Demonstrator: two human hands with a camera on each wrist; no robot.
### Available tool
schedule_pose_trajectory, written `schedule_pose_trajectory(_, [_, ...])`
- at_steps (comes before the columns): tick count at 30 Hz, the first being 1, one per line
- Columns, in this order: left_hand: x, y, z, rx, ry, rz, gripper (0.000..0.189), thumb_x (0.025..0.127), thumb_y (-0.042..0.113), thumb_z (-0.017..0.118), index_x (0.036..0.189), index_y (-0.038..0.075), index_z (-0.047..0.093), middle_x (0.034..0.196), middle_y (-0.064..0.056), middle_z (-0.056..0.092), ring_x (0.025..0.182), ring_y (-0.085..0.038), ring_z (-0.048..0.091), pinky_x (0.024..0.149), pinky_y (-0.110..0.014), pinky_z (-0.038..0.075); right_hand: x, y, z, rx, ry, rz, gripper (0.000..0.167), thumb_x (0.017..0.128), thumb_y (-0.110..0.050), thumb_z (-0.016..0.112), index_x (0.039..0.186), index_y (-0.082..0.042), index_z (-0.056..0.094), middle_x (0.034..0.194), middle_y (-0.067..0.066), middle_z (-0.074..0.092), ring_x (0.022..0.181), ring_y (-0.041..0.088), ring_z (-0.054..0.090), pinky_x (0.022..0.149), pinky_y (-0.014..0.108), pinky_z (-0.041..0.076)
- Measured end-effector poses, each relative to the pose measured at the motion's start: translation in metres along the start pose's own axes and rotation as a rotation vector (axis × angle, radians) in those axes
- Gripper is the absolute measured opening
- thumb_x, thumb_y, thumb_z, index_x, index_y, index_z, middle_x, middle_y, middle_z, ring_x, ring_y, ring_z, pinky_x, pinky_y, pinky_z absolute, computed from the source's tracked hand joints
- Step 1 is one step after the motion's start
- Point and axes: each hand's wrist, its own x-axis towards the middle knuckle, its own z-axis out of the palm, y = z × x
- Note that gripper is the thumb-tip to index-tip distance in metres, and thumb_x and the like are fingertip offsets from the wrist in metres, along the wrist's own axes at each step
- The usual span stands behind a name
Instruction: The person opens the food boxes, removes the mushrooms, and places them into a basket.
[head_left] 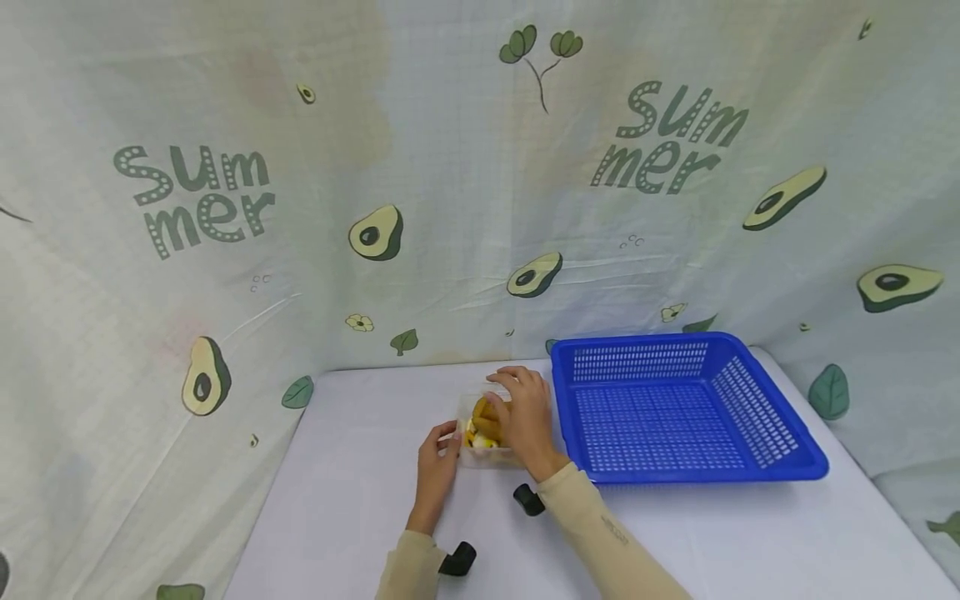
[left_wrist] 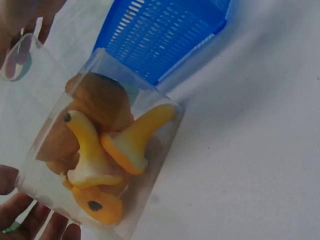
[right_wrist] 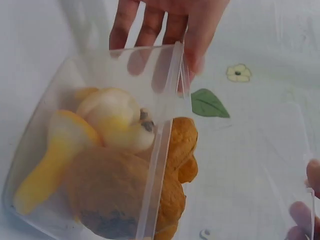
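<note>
A clear plastic box point(head_left: 480, 458) stands on the table, left of the blue basket. Inside lie several yellow-and-white gourd-shaped pieces point(left_wrist: 92, 150) with dark tips, along with rounded brown pieces point(left_wrist: 102, 100). My left hand point(head_left: 437, 467) grips the box's left side, its fingers against the outer wall and its thumb near the rim. Over the box's right part, my right hand point(head_left: 528, 421) pinches the edge of a clear lid point(left_wrist: 45, 65), which stands raised from the rim. In the right wrist view only fingertips point(right_wrist: 300, 212) of that hand appear, at the right edge.
The blue slatted plastic basket point(head_left: 645, 425) sits at the right of the white-covered table point(head_left: 345, 500), close to my right forearm. A printed cloth point(head_left: 450, 167) hangs behind the table. Black wrist devices point(head_left: 459, 560) show beside both sleeves.
</note>
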Motion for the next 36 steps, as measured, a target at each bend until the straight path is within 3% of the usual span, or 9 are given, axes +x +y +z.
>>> schedule_pose_trajectory(6, [0.001,0.010,-0.002,-0.061,0.039,-0.067,0.023,0.099,0.001,0.067,0.121,-0.009,0.069,0.108,-0.020,0.068,0.088,-0.025,0.069,0.064,-0.017,0.056,0.009,0.003,0.003,0.014,0.153,0.002,0.010,0.093,-0.005,0.080,0.103,-0.010,0.080,0.112,0.010,0.072,0.108,0.035,0.060,0.103,0.058,0.041])
schedule_pose_trajectory(10, [0.000,0.015,-0.003,-0.145,0.034,-0.095,0.025,0.097,-0.004,0.068,0.121,-0.013,0.068,0.104,-0.020,0.066,0.085,-0.026,0.069,0.065,-0.023,0.062,0.009,0.006,0.005,-0.036,0.172,-0.003,0.014,0.096,-0.005,0.077,0.107,-0.010,0.083,0.118,0.012,0.070,0.111,0.036,0.057,0.099,0.056,0.042])
schedule_pose_trajectory(15, [0.000,0.017,-0.005,-0.157,0.032,-0.115,0.027,0.097,-0.006,0.068,0.122,-0.016,0.067,0.104,-0.024,0.066,0.086,-0.030,0.071,0.068,-0.029,0.066,0.004,0.006,0.007,-0.114,0.102,0.000,0.037,0.093,-0.001,0.079,0.129,-0.008,0.077,0.137,0.021,0.057,0.122,0.041,0.051,0.102,0.055,0.047])
schedule_pose_trajectory(18, [-0.006,0.033,-0.008,-0.158,0.030,-0.122,0.027,0.097,-0.008,0.066,0.121,-0.020,0.066,0.104,-0.028,0.066,0.088,-0.038,0.071,0.070,-0.032,0.067,0.003,0.006,0.008,-0.143,0.034,0.010,0.050,0.092,-0.001,0.079,0.141,-0.006,0.069,0.145,0.026,0.047,0.130,0.045,0.048,0.111,0.056,0.047])
schedule_pose_trajectory(22, [-0.005,0.038,-0.008,-0.175,0.033,-0.143,0.027,0.096,-0.010,0.066,0.122,-0.021,0.065,0.103,-0.027,0.065,0.086,-0.035,0.071,0.071,-0.032,0.067,0.003,0.007,0.009,-0.187,-0.023,0.004,0.060,0.092,-0.001,0.078,0.149,-0.005,0.060,0.152,0.027,0.041,0.136,0.046,0.045,0.118,0.057,0.043])
schedule_pose_trajectory(25, [0.002,0.024,-0.004,-0.187,0.039,-0.156,0.028,0.096,-0.011,0.066,0.123,-0.020,0.064,0.103,-0.025,0.065,0.084,-0.028,0.070,0.070,-0.032,0.067,0.004,0.010,0.009,-0.217,-0.037,-0.020,0.065,0.091,-0.001,0.078,0.152,-0.004,0.055,0.155,0.026,0.041,0.139,0.045,0.044,0.122,0.058,0.039])
schedule_pose_trajectory(29, [0.002,0.021,-0.005,-0.205,0.039,-0.163,0.028,0.097,-0.010,0.066,0.123,-0.020,0.064,0.104,-0.024,0.065,0.082,-0.025,0.070,0.070,-0.031,0.067,0.005,0.013,0.010,-0.228,-0.052,-0.033,0.069,0.090,-0.001,0.079,0.154,-0.001,0.051,0.158,0.027,0.041,0.144,0.044,0.042,0.125,0.061,0.034])
schedule_pose_trajectory(36, [0.001,0.023,-0.004,-0.232,0.049,-0.159,0.029,0.097,-0.007,0.068,0.124,-0.016,0.066,0.108,-0.025,0.065,0.080,-0.014,0.067,0.067,-0.022,0.064,0.007,0.016,0.011,-0.197,-0.139,0.032,0.076,0.094,-0.004,0.076,0.161,0.001,0.040,0.170,0.025,0.029,0.155,0.041,0.030,0.129,0.061,0.026])
